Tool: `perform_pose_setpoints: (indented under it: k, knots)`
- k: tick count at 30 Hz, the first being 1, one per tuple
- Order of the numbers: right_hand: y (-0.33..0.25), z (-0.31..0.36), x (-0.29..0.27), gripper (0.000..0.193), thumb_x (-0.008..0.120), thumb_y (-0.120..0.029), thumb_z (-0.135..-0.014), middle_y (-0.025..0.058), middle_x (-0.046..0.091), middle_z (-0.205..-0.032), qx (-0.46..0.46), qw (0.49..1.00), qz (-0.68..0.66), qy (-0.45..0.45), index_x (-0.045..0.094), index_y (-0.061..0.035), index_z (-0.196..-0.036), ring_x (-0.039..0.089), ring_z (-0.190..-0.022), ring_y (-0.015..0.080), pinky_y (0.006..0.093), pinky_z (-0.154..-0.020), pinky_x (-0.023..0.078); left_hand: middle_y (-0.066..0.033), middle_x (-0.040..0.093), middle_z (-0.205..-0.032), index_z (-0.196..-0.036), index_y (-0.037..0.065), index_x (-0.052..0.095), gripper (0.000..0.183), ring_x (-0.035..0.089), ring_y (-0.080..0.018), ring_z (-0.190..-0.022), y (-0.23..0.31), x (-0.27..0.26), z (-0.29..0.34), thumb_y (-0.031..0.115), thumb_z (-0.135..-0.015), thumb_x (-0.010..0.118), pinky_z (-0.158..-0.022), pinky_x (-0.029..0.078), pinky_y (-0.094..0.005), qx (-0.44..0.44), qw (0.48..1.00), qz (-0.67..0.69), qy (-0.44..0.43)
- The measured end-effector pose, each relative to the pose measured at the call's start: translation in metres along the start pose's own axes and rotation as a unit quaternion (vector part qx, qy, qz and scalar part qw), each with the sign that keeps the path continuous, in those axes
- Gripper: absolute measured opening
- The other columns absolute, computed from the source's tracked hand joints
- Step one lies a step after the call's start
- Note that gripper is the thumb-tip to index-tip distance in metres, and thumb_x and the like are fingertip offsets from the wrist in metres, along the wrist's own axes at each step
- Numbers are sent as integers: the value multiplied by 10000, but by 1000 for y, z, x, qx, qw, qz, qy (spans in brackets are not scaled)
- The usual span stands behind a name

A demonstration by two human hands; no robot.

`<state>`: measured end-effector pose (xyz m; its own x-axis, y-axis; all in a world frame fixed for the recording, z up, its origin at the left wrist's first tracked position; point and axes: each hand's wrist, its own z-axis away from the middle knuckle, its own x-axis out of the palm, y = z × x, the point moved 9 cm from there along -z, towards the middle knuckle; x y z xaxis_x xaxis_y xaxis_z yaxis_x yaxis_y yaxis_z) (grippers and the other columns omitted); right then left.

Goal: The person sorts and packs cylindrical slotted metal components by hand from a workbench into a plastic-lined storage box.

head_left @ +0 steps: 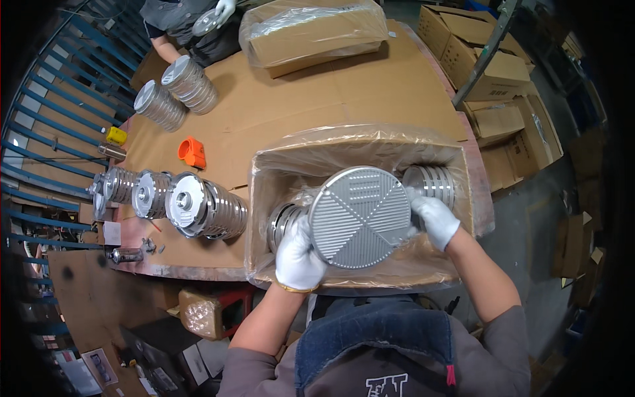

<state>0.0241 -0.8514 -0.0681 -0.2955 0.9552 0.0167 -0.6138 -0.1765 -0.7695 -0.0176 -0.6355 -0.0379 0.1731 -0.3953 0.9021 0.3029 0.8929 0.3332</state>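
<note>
A round silver metal disc [360, 217] with ribbed sectors on its face is tilted toward me over an open carton [473, 218] lined with clear plastic. My left hand [299, 259], in a white glove, grips its lower left edge. At the right edge my gloved right hand [438, 222] closes on the disc, with the fingertips partly hidden and slightly blurred. Inside the carton, a stack of metal discs [433, 185] stands by the right wall. More discs [281, 225] show at the left, partly covered by my left hand and the held disc.
Left of the carton lie rows of stacked metal discs [228, 210]. Beyond them are an orange plastic piece [192, 153] and two stacks [192, 86]. Across the table a person [188, 26] holds a disc beside a plastic-covered carton [317, 46]. Cartons [493, 79] stand behind a metal post [488, 56].
</note>
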Motion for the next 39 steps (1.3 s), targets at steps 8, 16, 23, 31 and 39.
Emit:
perform_pose_setpoints:
  k: [8,16,23,31,39]
  knots:
    - [-41,33,11,463,543,-310,-900,103,592,-1137,-109,981,-105,-120,520,24,-1220,562,-1025,159,274,-853,453,-65,601,-943,-864,41,607,161,596,-208,-933,-46,134,40,145,-746,641,-803,500,-353,162,425,-775,-439]
    - [-44,35,-50,462,584,-126,-833,79,593,-1143,-162,982,-98,12,492,36,-1255,542,-1055,144,267,-917,416,-91,604,-1072,-1024,95,602,283,552,-264,-1062,-19,66,1,179,-753,613,-951,401,-391,162,304,-884,-317]
    - [-48,9,-44,481,573,-119,-813,110,578,-1183,-160,985,-62,10,485,55,-1253,538,-1082,173,263,-931,407,-60,613,-1124,-1041,108,652,298,471,-225,-1194,-57,-59,-16,190,-792,512,-1079,240,-426,-25,6,-921,-388]
    - [-52,-37,-12,439,470,-43,-814,192,578,-1128,-169,840,484,177,538,-113,-1243,578,-1006,344,380,-878,464,-65,627,-757,-718,86,623,65,608,-247,-799,-28,-11,-28,149,-719,606,-931,392,-378,22,180,-915,-361]
    - [-33,-79,-9,137,479,-90,-830,126,595,-931,-147,668,689,240,580,-61,-917,628,-834,284,388,-672,502,-82,618,-1035,-1024,10,577,216,586,-182,-956,36,-39,-16,192,-911,554,-849,467,-325,-17,933,-353,74]
